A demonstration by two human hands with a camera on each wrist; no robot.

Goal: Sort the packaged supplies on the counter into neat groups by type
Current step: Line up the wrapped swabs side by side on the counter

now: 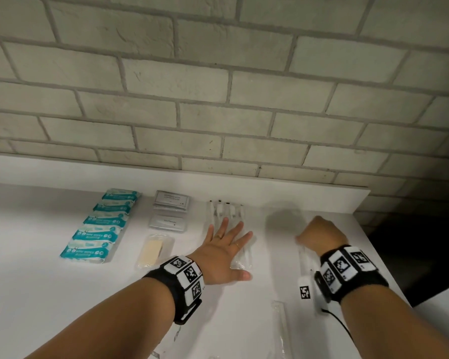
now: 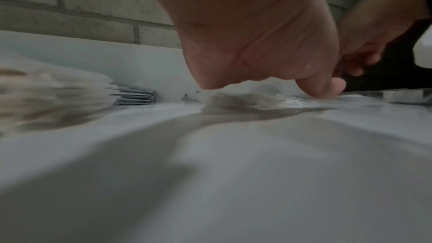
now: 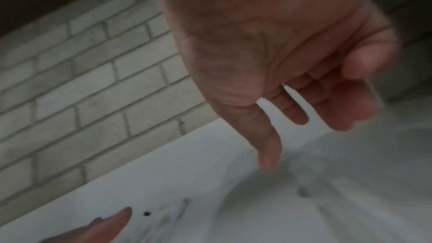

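My left hand (image 1: 231,248) lies flat with spread fingers on clear-wrapped packets (image 1: 241,261) in the middle of the white counter (image 1: 36,255). In the left wrist view its thumb (image 2: 327,86) presses the crinkled clear wrap (image 2: 268,100). Just beyond the fingertips lies a row of clear-wrapped toothbrushes (image 1: 224,209). My right hand (image 1: 319,234) hovers to the right, fingers hanging loosely curled (image 3: 297,110) and holding nothing. Under it lies another clear packet (image 1: 305,260).
Several teal wipe packs (image 1: 99,226) are lined up at the left, then grey sachets (image 1: 170,211) and a wrapped soap bar (image 1: 152,251). One more clear packet (image 1: 280,322) lies near the front. A brick wall (image 1: 218,99) backs the counter, which ends at the right (image 1: 366,218).
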